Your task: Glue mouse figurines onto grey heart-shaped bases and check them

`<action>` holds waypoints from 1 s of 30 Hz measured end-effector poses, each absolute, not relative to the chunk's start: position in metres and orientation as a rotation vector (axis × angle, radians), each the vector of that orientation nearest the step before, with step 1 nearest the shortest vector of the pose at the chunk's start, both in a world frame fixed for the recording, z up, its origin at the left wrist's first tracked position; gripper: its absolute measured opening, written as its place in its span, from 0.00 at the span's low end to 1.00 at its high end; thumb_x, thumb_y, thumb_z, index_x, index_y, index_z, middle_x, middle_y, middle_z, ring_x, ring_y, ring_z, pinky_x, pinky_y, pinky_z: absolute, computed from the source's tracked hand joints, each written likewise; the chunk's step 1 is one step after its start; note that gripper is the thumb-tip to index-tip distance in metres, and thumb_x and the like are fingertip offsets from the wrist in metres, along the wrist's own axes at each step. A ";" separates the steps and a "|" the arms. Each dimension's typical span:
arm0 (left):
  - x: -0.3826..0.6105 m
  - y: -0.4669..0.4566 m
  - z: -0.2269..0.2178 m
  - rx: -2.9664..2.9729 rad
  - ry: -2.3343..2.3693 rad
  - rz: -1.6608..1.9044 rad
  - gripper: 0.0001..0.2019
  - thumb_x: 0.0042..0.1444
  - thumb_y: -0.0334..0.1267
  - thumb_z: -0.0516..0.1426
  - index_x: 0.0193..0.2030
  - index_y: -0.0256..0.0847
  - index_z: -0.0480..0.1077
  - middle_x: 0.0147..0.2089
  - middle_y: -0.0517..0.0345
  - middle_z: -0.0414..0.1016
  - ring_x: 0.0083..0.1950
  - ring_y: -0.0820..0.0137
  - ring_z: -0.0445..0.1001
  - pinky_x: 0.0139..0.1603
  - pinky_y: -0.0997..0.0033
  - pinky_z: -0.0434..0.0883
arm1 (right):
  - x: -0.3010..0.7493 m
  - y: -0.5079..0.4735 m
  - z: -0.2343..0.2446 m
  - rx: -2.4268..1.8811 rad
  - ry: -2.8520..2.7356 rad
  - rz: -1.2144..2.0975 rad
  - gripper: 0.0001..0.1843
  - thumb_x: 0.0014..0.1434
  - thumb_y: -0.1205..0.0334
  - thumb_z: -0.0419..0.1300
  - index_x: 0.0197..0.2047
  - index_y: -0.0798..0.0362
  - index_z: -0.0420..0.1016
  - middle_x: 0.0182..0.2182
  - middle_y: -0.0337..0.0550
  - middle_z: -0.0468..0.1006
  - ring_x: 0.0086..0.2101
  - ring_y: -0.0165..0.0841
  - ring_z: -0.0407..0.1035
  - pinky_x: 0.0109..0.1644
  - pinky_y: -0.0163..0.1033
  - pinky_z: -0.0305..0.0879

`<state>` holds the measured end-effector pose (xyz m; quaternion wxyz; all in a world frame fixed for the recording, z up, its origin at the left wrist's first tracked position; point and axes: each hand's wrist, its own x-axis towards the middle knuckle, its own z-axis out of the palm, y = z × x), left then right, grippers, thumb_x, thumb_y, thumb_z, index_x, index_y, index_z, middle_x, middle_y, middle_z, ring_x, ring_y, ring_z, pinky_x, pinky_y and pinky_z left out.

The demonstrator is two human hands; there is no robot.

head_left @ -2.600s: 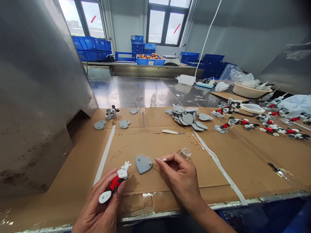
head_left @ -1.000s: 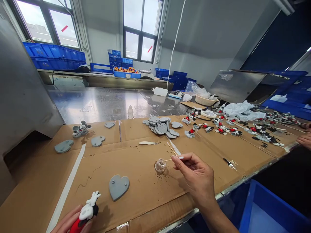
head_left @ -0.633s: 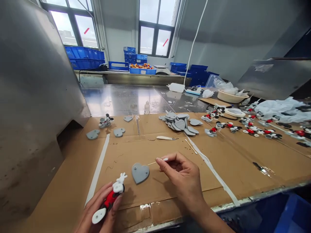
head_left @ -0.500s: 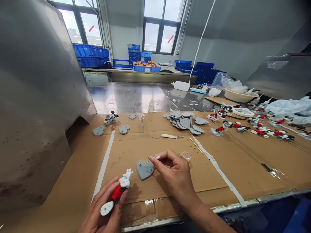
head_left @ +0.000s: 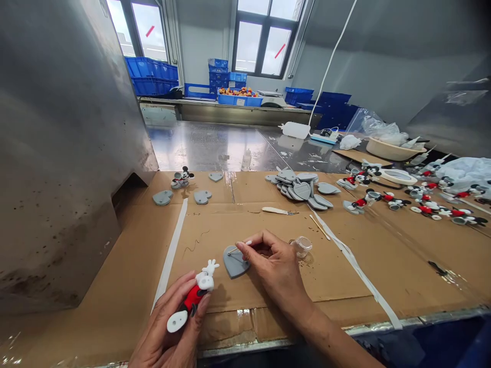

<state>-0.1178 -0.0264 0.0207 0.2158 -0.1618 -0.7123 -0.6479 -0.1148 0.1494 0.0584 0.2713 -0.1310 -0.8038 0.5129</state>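
My left hand (head_left: 169,327) is closed round a Mickey Mouse figurine (head_left: 192,299) with a red body, white shoes and a white glove; the shoe soles face up toward me. Between thumb and fingers, my right hand (head_left: 278,266) pinches a cotton swab (head_left: 235,250). The swab's far tip is at the peg on the upper left of a grey heart-shaped base (head_left: 235,266), which lies flat on the cardboard. Part of that base is hidden behind my right fingers. Just beyond the right hand stands a small clear jar (head_left: 302,246).
Behind my hands lie a craft knife (head_left: 278,210) and another cotton swab (head_left: 319,227). A pile of grey heart bases (head_left: 299,189) sits further back. Several figurines (head_left: 397,202) spread over the right side. A metal housing (head_left: 76,153) walls off the left.
The swab's tip has moved left onto the base's upper-left peg. My view has shifted slightly, so the scene sits further right. The left hand still holds the figurine.
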 end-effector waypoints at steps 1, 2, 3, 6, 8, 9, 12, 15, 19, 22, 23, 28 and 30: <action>-0.118 -0.027 0.021 -0.444 -1.986 -1.806 0.12 0.56 0.32 0.62 0.47 0.48 0.77 0.49 0.63 0.79 0.50 0.67 0.76 0.57 0.72 0.70 | -0.115 0.149 0.058 -0.353 -2.167 1.377 0.10 0.57 0.58 0.64 0.27 0.53 0.72 0.25 0.41 0.79 0.26 0.32 0.73 0.31 0.35 0.69; -0.117 -0.026 0.021 -0.437 -1.999 -1.817 0.12 0.55 0.33 0.63 0.46 0.48 0.77 0.49 0.63 0.79 0.50 0.66 0.76 0.57 0.70 0.71 | -0.115 0.149 0.058 -0.353 -2.169 1.373 0.10 0.56 0.58 0.64 0.27 0.53 0.72 0.25 0.41 0.79 0.26 0.32 0.73 0.31 0.35 0.69; -0.117 -0.026 0.021 -0.426 -2.010 -1.824 0.11 0.55 0.34 0.63 0.46 0.48 0.77 0.49 0.62 0.80 0.50 0.65 0.77 0.58 0.69 0.71 | -0.115 0.149 0.058 -0.353 -2.171 1.372 0.10 0.57 0.58 0.64 0.27 0.53 0.72 0.25 0.41 0.79 0.26 0.32 0.73 0.30 0.35 0.69; -0.115 -0.023 0.023 -0.351 -1.999 -1.834 0.09 0.55 0.38 0.64 0.44 0.47 0.78 0.48 0.60 0.80 0.49 0.62 0.77 0.58 0.64 0.73 | -0.115 0.149 0.057 -0.355 -2.171 1.375 0.10 0.57 0.58 0.64 0.27 0.53 0.72 0.26 0.42 0.79 0.26 0.32 0.73 0.30 0.35 0.69; -0.115 -0.022 0.023 -0.303 -1.975 -1.836 0.09 0.55 0.39 0.64 0.43 0.46 0.78 0.47 0.59 0.80 0.49 0.61 0.78 0.57 0.62 0.73 | -0.116 0.149 0.057 -0.356 -2.162 1.371 0.10 0.56 0.58 0.64 0.28 0.53 0.72 0.26 0.42 0.80 0.26 0.32 0.73 0.30 0.34 0.69; -0.115 -0.021 0.023 -0.303 -1.971 -1.838 0.08 0.55 0.39 0.64 0.43 0.46 0.78 0.47 0.59 0.80 0.48 0.61 0.78 0.57 0.62 0.74 | -0.116 0.149 0.057 -0.356 -2.159 1.368 0.10 0.56 0.58 0.64 0.28 0.53 0.73 0.26 0.42 0.80 0.26 0.32 0.73 0.30 0.34 0.69; -0.116 -0.022 0.022 -0.351 -1.961 -1.842 0.09 0.55 0.37 0.64 0.44 0.47 0.78 0.47 0.60 0.80 0.49 0.63 0.77 0.57 0.66 0.73 | -0.115 0.149 0.057 -0.350 -2.166 1.370 0.10 0.57 0.58 0.64 0.27 0.53 0.73 0.25 0.42 0.79 0.26 0.32 0.73 0.30 0.34 0.69; -0.117 -0.022 0.022 -0.395 -1.965 -1.844 0.10 0.55 0.37 0.63 0.45 0.47 0.78 0.48 0.61 0.80 0.50 0.65 0.77 0.57 0.70 0.71 | -0.115 0.150 0.056 -0.344 -2.172 1.370 0.10 0.57 0.57 0.64 0.28 0.53 0.73 0.26 0.42 0.79 0.26 0.33 0.73 0.31 0.35 0.69; -0.115 -0.021 0.024 -0.332 -1.957 -1.828 0.08 0.55 0.38 0.64 0.43 0.46 0.78 0.46 0.60 0.80 0.48 0.63 0.78 0.55 0.66 0.73 | -0.115 0.150 0.054 -0.335 -2.181 1.364 0.10 0.57 0.58 0.64 0.28 0.54 0.73 0.26 0.42 0.79 0.26 0.32 0.73 0.31 0.35 0.69; -0.115 -0.020 0.025 -0.343 -1.958 -1.819 0.09 0.55 0.37 0.64 0.43 0.46 0.78 0.47 0.59 0.80 0.49 0.63 0.77 0.56 0.65 0.73 | -0.114 0.149 0.056 -0.329 -2.138 1.372 0.10 0.56 0.58 0.65 0.27 0.54 0.73 0.25 0.42 0.79 0.26 0.32 0.73 0.31 0.35 0.69; -0.115 -0.020 0.024 -0.347 -1.964 -1.807 0.09 0.55 0.37 0.64 0.44 0.46 0.78 0.47 0.59 0.80 0.49 0.63 0.77 0.56 0.66 0.73 | -0.114 0.148 0.057 -0.329 -2.111 1.379 0.10 0.56 0.59 0.65 0.27 0.54 0.73 0.25 0.41 0.79 0.26 0.32 0.73 0.31 0.34 0.69; -0.116 -0.022 0.022 -0.377 -1.996 -1.737 0.09 0.56 0.38 0.62 0.44 0.47 0.78 0.47 0.61 0.80 0.47 0.66 0.78 0.58 0.68 0.71 | -0.099 0.155 0.079 -0.362 -1.883 1.458 0.08 0.53 0.61 0.69 0.27 0.53 0.75 0.23 0.36 0.78 0.23 0.27 0.73 0.28 0.29 0.69; -0.117 -0.022 0.022 -0.385 -2.006 -1.724 0.08 0.57 0.41 0.61 0.44 0.48 0.78 0.47 0.61 0.80 0.48 0.65 0.77 0.59 0.68 0.71 | -0.087 0.167 0.088 -0.403 -1.805 1.421 0.08 0.51 0.61 0.70 0.28 0.53 0.76 0.23 0.36 0.78 0.23 0.26 0.73 0.28 0.27 0.70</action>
